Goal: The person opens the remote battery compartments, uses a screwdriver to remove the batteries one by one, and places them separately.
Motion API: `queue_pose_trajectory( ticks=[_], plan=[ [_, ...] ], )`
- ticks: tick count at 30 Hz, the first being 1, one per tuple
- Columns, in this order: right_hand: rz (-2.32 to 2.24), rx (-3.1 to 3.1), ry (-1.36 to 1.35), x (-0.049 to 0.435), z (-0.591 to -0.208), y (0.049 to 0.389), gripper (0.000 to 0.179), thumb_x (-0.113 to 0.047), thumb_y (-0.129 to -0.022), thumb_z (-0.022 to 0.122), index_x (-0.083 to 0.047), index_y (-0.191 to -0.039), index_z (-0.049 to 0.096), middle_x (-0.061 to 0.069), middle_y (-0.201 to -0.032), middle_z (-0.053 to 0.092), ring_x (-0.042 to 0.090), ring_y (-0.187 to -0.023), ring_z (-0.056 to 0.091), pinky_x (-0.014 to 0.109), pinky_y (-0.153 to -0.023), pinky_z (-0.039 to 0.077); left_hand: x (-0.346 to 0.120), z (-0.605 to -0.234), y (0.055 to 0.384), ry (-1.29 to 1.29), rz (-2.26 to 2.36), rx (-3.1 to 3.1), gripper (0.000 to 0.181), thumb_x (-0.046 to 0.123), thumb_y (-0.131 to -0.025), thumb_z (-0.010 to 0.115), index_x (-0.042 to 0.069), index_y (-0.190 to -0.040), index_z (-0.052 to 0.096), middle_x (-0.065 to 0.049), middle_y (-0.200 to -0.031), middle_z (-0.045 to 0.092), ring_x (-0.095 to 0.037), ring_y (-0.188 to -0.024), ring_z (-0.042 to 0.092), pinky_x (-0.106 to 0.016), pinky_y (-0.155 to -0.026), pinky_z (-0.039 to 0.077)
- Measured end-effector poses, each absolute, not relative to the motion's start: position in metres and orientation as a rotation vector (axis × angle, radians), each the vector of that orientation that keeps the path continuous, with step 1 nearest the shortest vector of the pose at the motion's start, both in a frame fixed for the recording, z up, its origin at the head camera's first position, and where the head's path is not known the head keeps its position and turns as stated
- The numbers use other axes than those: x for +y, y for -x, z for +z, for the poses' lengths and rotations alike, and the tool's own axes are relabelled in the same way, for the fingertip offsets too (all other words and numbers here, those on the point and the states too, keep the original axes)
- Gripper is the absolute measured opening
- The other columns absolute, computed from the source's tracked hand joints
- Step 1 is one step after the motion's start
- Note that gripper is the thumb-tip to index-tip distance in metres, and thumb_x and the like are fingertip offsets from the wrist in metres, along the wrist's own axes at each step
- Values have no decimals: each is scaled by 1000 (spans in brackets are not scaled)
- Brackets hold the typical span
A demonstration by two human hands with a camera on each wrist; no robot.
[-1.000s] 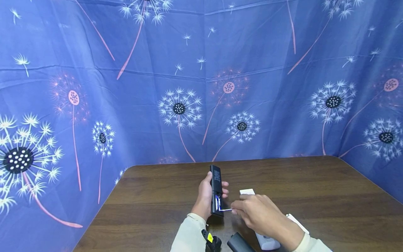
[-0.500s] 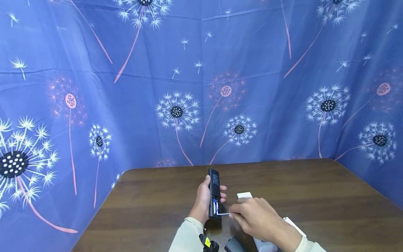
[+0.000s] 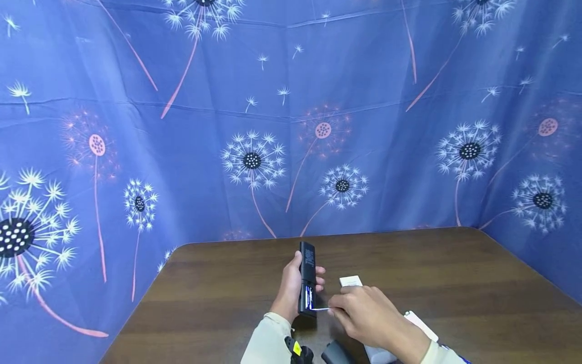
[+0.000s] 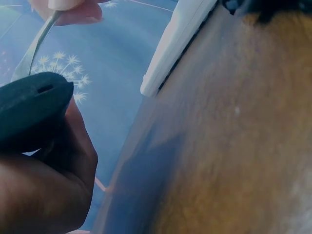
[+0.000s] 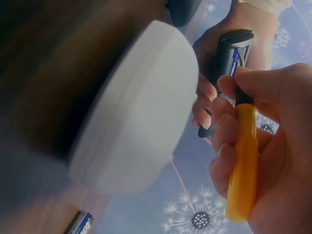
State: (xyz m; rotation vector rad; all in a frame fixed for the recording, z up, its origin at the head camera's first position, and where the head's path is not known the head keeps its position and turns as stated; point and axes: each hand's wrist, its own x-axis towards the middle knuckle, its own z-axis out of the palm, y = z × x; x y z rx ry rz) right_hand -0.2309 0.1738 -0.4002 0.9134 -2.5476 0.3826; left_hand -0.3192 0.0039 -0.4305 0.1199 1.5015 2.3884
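My left hand [image 3: 287,288] grips a black remote control [image 3: 307,263] over the table, its back turned up and its battery compartment uncovered. Blue-and-white batteries [image 3: 309,297] lie inside the compartment. My right hand [image 3: 368,313] holds a tool by its yellow handle [image 5: 243,170], thumb and forefinger pinching near the black collar. The tool's thin metal blade [image 4: 36,46] looks flat and widens away from the fingers in the left wrist view. In the head view it reaches the compartment near the lower end of the batteries. The remote hides the blade's tip in the left wrist view.
A white device [image 5: 141,112] lies on the wooden table [image 3: 218,303] below my right hand. Right of it rests a flat white piece [image 3: 420,325]. A dark grey object [image 3: 336,353] sits at the front, and a loose battery [image 5: 80,223] shows in the right wrist view.
The head view has shifted slightly. Both hands keep nearly the same pose, the left holding the remote and the right keeping the tool's blade at the battery compartment.
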Motion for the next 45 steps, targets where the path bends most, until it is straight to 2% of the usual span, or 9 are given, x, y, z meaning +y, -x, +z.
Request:
queue_pose_trajectory(
  ticks=[7,18,21,26,29,39,45],
  plan=[
    [324,-2543,-877,174,-403,230,9,-23,-89,75,-27,-82,71,-22,-67,43,-6,-56,38,21,-44,29,7,-433,323,-131,2404,1529,61,46,-109,23,0,-149,26,-12,-93,68,-14,-62,63,-25,-56,54],
    [286,-2536,-858,169,-401,234,7,-24,-90,74,-26,-84,72,-20,-66,42,-4,-55,37,22,-43,28,3,-431,325,-111,2413,1517,64,49,-109,23,-2,-147,32,-11,-93,66,-13,-63,62,-24,-56,54],
    [279,-2531,-853,169,-402,235,9,-25,-91,74,-27,-83,71,-19,-65,41,-3,-55,37,23,-43,29,2,-430,325,-102,2426,1514,64,49,-108,23,-5,-140,39,-8,-88,64,-12,-61,61,-23,-56,53],
    [301,-2563,-846,168,-401,233,10,-25,-92,73,-27,-83,70,-19,-64,41,-3,-55,37,22,-43,29,2,-429,322,-86,2420,1520,67,50,-108,23,-9,-121,52,-7,-82,61,-12,-57,59,-23,-54,52],
    [291,-2563,-836,168,-400,233,11,-24,-92,73,-26,-82,70,-18,-64,42,-3,-54,37,22,-42,29,2,-429,322,-84,2414,1533,67,50,-108,22,-8,-118,54,-8,-83,61,-12,-58,59,-23,-55,52],
    [248,-2534,-828,166,-398,235,12,-25,-91,74,-27,-80,69,-17,-64,42,-2,-53,36,22,-42,27,1,-430,322,-60,2422,1535,70,54,-107,23,-7,-126,49,-9,-87,61,-13,-61,58,-23,-56,52],
    [236,-2458,-825,168,-402,234,13,-25,-89,75,-28,-79,69,-18,-63,40,-2,-53,37,22,-41,25,1,-430,322,-68,2434,1513,68,54,-107,22,-7,-119,52,-8,-85,60,-13,-60,57,-24,-56,51]
  ],
)
